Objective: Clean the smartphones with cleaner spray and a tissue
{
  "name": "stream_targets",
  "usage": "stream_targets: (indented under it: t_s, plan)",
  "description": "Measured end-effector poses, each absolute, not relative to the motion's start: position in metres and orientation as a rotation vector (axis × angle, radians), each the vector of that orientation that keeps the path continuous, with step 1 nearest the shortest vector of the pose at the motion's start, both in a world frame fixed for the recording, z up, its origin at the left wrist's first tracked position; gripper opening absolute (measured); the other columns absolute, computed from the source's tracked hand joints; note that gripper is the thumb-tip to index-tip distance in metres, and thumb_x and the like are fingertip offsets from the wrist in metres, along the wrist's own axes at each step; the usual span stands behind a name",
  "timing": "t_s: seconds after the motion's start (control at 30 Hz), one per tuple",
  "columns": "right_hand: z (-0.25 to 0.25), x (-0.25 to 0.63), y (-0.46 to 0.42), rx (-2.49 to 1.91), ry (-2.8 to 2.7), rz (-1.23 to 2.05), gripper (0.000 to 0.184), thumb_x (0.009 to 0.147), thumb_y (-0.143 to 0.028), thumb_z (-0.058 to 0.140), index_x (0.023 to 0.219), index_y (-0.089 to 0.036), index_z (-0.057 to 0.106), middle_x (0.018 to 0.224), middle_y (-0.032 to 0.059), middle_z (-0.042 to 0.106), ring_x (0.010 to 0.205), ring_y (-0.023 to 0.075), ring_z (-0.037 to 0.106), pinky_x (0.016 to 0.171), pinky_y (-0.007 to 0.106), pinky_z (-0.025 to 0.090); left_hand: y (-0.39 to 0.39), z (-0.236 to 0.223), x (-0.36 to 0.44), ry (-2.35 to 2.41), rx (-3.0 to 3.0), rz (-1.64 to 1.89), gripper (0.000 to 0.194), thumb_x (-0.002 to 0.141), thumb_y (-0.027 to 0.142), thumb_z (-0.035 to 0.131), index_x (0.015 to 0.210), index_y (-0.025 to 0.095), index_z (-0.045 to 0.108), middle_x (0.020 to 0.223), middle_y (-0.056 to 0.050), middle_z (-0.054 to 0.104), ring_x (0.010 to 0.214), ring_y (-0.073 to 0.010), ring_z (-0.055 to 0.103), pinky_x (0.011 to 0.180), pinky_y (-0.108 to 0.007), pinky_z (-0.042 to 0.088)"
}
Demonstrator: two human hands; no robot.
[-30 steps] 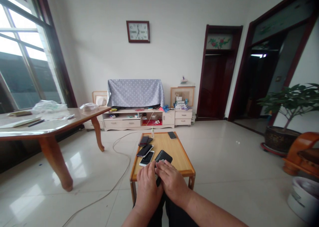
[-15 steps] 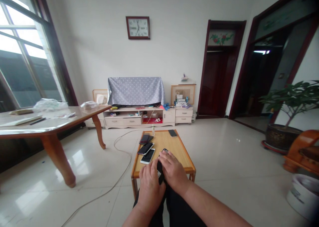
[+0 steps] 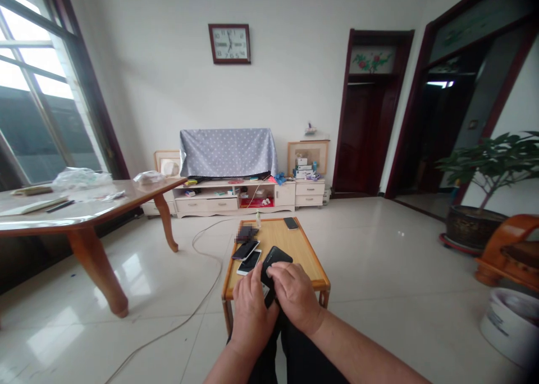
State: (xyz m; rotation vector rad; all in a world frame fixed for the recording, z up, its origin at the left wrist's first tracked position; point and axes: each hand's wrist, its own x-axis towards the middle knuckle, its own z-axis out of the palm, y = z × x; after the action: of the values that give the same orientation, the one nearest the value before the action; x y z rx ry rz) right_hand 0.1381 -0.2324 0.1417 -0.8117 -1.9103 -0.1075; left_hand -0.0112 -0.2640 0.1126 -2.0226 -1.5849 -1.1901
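Since the earlier view, the black phone (image 3: 273, 263) has swung from edge-on to tilted up, its broad back now showing above the hands. It sits just over the near edge of a low wooden table (image 3: 286, 243), held off the tabletop. The left hand (image 3: 252, 322) grips it from below and the right hand (image 3: 297, 297) clasps it from above, so both grips are closed on it; a dark strip shows beneath it, too hidden to identify.

Just beside the hands, a dark phone (image 3: 245, 250) lies overlapping a white phone (image 3: 249, 263). Farther along the table are a pixelated object (image 3: 246, 234), a small bottle (image 3: 257, 222) and another dark phone (image 3: 290, 223).

A white cable (image 3: 206, 255) curves across the tiled floor (image 3: 357, 249) left of the table. Beyond stands a cream TV cabinet (image 3: 231, 203) under a polka-dot cloth (image 3: 227, 152). A larger table (image 3: 84, 207) holding a plastic bag (image 3: 78, 179) is at left, and a potted plant (image 3: 484, 173) at right.
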Motion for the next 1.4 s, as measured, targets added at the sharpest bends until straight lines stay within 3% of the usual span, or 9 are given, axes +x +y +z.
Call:
stream_targets:
  t_s: [0.1, 0.27, 0.43, 0.6, 0.83, 1.4]
  plan:
    - [0.153, 0.143, -0.222, -0.875, -1.824, 0.0, 0.025, 0.096, -0.014, 0.049, 0.11, -0.023, 0.067, 0.1, 0.006, 0.069, 0.095, 0.0196, 0.065, 0.087, 0.032, 0.054, -0.267, 0.116, -0.007, -1.577, -2.02, -1.19, 0.079, 0.08, 0.022, 0.064, 0.152, 0.015, 0.031, 0.135, -0.017, 0.056, 0.123, -0.0325, 0.054, 0.106, -0.052, 0.04]
    - [0.147, 0.141, -0.225, -1.036, -1.845, -0.112, 0.019, 0.096, -0.017, 0.051, 0.099, -0.023, 0.069, 0.092, 0.0059, 0.065, 0.089, 0.0214, 0.062, 0.08, 0.032, 0.051, -0.27, 0.117, -0.002, -1.569, -2.065, -1.147, 0.076, 0.079, 0.018, 0.062, 0.15, 0.015, 0.034, 0.132, -0.017, 0.058, 0.124, -0.0317, 0.052, 0.108, -0.051, 0.039]
    - [0.135, 0.134, -0.239, -0.996, -2.035, -0.018, 0.018, 0.099, -0.021, 0.051, 0.1, -0.023, 0.069, 0.091, 0.0052, 0.065, 0.087, 0.0199, 0.062, 0.079, 0.03, 0.048, -0.267, 0.113, -0.005, -1.554, -2.027, -1.148, 0.076, 0.08, 0.014, 0.058, 0.151, 0.014, 0.032, 0.13, -0.017, 0.059, 0.123, -0.0306, 0.054, 0.107, -0.051, 0.04]
    - [0.151, 0.148, -0.211, -1.139, -1.86, 0.077, 0.014, 0.095, -0.018, 0.057, 0.106, -0.022, 0.065, 0.095, 0.0039, 0.068, 0.089, 0.0193, 0.064, 0.079, 0.029, 0.047, -0.269, 0.112, -0.001, -1.525, -2.065, -1.08, 0.076, 0.078, 0.017, 0.061, 0.149, 0.014, 0.036, 0.131, -0.017, 0.059, 0.124, -0.0323, 0.053, 0.107, -0.053, 0.04]
    - [0.15, 0.142, -0.222, -1.15, -1.983, 0.06, 0.014, 0.095, -0.019, 0.057, 0.082, -0.023, 0.062, 0.085, 0.0012, 0.066, 0.079, 0.0164, 0.062, 0.07, 0.025, 0.042, -0.27, 0.112, 0.003, -1.499, -2.062, -1.088, 0.072, 0.079, 0.016, 0.059, 0.147, 0.013, 0.037, 0.129, -0.017, 0.06, 0.122, -0.0315, 0.054, 0.108, -0.053, 0.038]
    - [0.173, 0.143, -0.195, -1.324, -1.751, -0.024, 0.016, 0.097, -0.023, 0.054, 0.084, -0.022, 0.064, 0.085, 0.0026, 0.068, 0.082, 0.0168, 0.064, 0.072, 0.026, 0.04, -0.268, 0.113, -0.002, -1.515, -2.067, -1.084, 0.08, 0.074, 0.011, 0.059, 0.15, 0.012, 0.034, 0.132, -0.017, 0.057, 0.125, -0.0332, 0.052, 0.11, -0.054, 0.038]
